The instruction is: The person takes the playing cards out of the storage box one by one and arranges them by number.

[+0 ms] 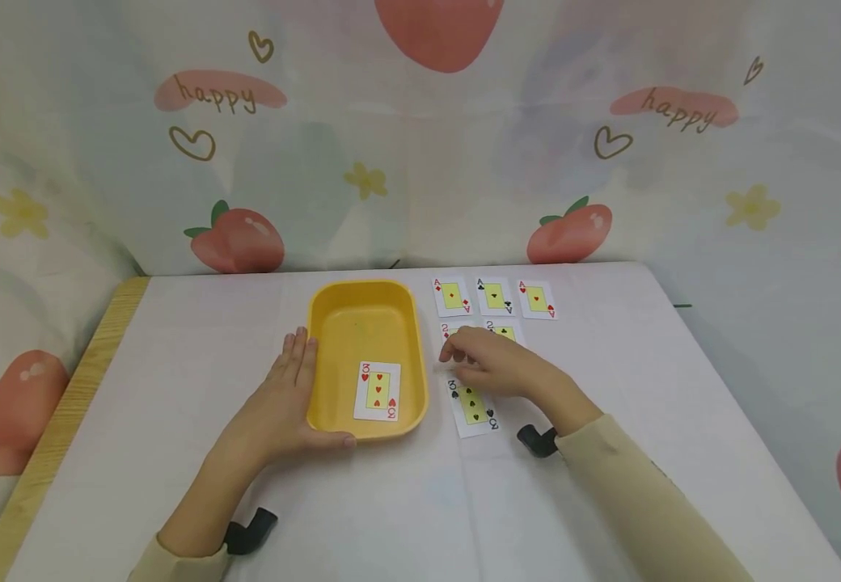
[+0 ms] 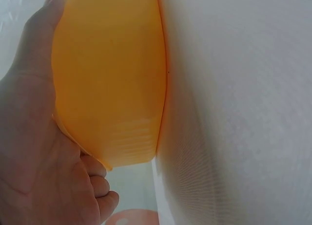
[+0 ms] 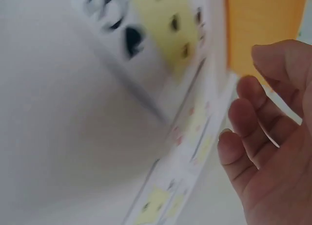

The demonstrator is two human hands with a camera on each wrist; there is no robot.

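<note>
My left hand point(image 1: 278, 408) rests against the near left corner of a yellow plastic tray point(image 1: 340, 339), straight fingers along its left side and thumb at the near rim. Inside the tray, toward the right, lies a three of hearts point(image 1: 378, 391). My right hand point(image 1: 496, 364) hovers over the playing cards right of the tray, fingers loosely bent. Nothing shows between its fingertips point(image 3: 251, 88) in the right wrist view. Just below it lies a spade card point(image 1: 473, 408), slightly tilted. Two red and black twos point(image 1: 505, 331) are partly hidden behind the right hand.
Beyond the twos, three aces form a row: ace of diamonds point(image 1: 452, 297), ace of clubs point(image 1: 495, 297) and ace of hearts point(image 1: 537, 299). A white cloth point(image 1: 406, 501) covers the table, with a wooden edge point(image 1: 64, 420) showing at left. A printed curtain point(image 1: 435, 162) hangs behind.
</note>
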